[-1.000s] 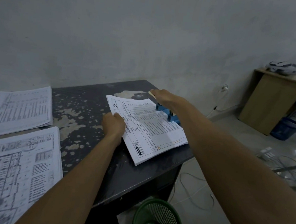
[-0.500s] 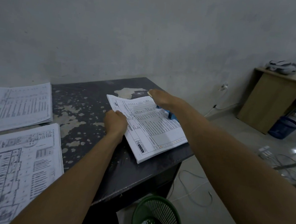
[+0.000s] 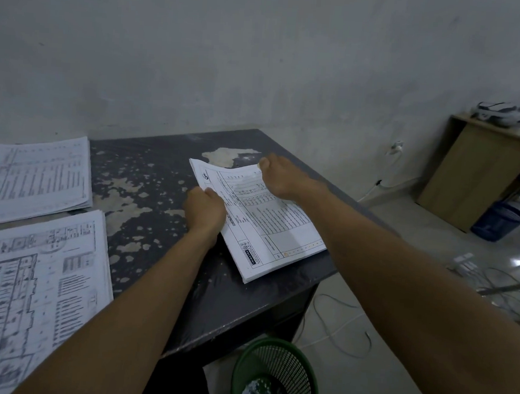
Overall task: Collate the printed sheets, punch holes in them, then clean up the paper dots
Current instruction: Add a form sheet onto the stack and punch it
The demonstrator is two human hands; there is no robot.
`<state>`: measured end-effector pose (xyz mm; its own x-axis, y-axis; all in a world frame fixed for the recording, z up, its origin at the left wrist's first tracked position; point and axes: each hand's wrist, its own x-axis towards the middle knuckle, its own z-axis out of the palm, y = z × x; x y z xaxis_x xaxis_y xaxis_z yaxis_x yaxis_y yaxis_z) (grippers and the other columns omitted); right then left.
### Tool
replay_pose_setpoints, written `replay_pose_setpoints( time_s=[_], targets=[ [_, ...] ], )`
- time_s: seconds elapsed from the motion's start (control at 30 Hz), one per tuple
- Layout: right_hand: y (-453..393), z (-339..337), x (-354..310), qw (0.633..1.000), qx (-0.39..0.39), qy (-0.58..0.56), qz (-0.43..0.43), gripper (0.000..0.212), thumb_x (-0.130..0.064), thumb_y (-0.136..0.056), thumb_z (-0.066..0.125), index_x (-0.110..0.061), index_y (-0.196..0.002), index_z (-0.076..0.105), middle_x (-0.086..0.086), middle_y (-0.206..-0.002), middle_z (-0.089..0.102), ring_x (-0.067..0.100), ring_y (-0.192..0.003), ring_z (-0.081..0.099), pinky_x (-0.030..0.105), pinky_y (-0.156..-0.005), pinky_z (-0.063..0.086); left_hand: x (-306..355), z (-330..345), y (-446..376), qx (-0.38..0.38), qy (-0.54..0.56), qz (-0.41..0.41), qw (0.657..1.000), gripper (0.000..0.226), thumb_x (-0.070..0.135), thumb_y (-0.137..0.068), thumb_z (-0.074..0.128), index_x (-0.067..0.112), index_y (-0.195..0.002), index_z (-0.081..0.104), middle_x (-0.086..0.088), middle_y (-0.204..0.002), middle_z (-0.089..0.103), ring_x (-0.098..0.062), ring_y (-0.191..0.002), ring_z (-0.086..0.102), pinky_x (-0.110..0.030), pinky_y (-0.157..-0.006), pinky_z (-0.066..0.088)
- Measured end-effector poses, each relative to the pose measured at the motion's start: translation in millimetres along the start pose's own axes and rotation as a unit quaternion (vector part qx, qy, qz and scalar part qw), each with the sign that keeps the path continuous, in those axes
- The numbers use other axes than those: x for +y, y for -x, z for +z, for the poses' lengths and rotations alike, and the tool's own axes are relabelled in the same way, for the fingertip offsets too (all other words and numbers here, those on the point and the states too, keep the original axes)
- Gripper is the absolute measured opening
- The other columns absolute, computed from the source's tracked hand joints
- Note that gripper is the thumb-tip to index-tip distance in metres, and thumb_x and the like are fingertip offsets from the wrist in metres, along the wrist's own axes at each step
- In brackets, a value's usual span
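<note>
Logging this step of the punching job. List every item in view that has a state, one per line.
Stack of printed sheets: on the desk, far corner lifted, held by both hands.
Left hand: grips the stack's left edge.
Right hand: pinches the far corner.
Two paper piles: lying flat, untouched.
Green wastebasket: upright on the floor, paper bits inside.

Bare, flaking dark desk (image 3: 148, 189) surface lies open between two stacks of printed sheets (image 3: 35, 178) (image 3: 30, 288) at the left edge and the held sheaf of printed sheets (image 3: 269, 228) near the right corner. Green mesh waste basket (image 3: 273, 379) stands on the floor below the desk's front edge.
</note>
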<state>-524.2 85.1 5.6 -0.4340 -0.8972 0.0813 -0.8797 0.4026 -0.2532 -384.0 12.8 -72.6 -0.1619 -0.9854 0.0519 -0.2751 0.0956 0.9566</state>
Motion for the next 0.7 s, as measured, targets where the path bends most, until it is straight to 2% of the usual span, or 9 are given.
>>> replay_pose_setpoints(
  time_s=[0.2,0.27,0.37,0.5,0.63,0.7],
  targets=[
    [1,6,0,0.999,0.006,0.04,0.01,0.041,-0.024,-0.103,0.022,-0.009,-0.135,0.043,0.013,-0.142,0.044,0.031,-0.132,0.038,0.058,-0.108,0.034,1,0,1,-0.004,0.0,0.002,1.0,0.034,0.016,-0.102,0.035,-0.008,-0.104,0.059,-0.019,-0.105,0.065,-0.027,-0.085,0.062,-0.032,-0.064,0.045],
    [2,16,-1,0.996,0.008,0.079,0.028,0.044,-0.029,-0.103,0.021,-0.012,-0.14,0.037,0.012,-0.151,0.035,0.029,-0.143,0.026,0.062,-0.112,0.023,0,-1,2,-0.005,0.001,0.001,1.0,0.033,0.016,-0.102,0.035,-0.006,-0.104,0.06,-0.017,-0.105,0.065,-0.028,-0.088,0.065,-0.034,-0.065,0.049],
    [2,23,-1,0.995,0.014,0.094,0.031,0.047,-0.029,-0.103,0.019,-0.012,-0.145,0.031,0.01,-0.157,0.026,0.025,-0.149,0.012,0.064,-0.114,0.014,1,-1,2,-0.004,-0.003,-0.002,1.0,0.033,0.017,-0.102,0.035,-0.003,-0.108,0.061,-0.013,-0.108,0.065,-0.028,-0.092,0.066,-0.042,-0.077,0.058],
    [0,24,2,0.995,0.023,0.096,0.025,0.048,-0.029,-0.102,0.02,-0.011,-0.145,0.032,0.011,-0.157,0.027,0.026,-0.15,0.011,0.064,-0.113,0.014,2,0,1,-0.003,-0.009,-0.001,1.0,0.033,0.017,-0.102,0.035,-0.002,-0.11,0.061,-0.012,-0.109,0.066,-0.029,-0.093,0.066,-0.047,-0.082,0.058],
    [6,49,1,0.98,0.078,0.184,0.019,0.052,-0.036,-0.104,0.014,-0.009,-0.142,0.038,0.013,-0.156,0.029,0.028,-0.15,0.01,0.065,-0.115,0.008,1,-1,1,-0.006,-0.008,-0.006,1.0,0.033,0.018,-0.102,0.034,-0.001,-0.11,0.061,-0.012,-0.109,0.066,-0.028,-0.092,0.066,-0.048,-0.082,0.058],
    [5,54,1,0.978,0.085,0.189,0.018,0.054,-0.038,-0.103,0.013,-0.009,-0.142,0.038,0.013,-0.156,0.029,0.029,-0.151,0.009,0.065,-0.116,0.005,2,-2,1,-0.001,-0.009,-0.005,1.0,0.033,0.018,-0.102,0.034,-0.001,-0.109,0.061,-0.012,-0.108,0.066,-0.028,-0.091,0.066,-0.047,-0.081,0.058]
  ],
)
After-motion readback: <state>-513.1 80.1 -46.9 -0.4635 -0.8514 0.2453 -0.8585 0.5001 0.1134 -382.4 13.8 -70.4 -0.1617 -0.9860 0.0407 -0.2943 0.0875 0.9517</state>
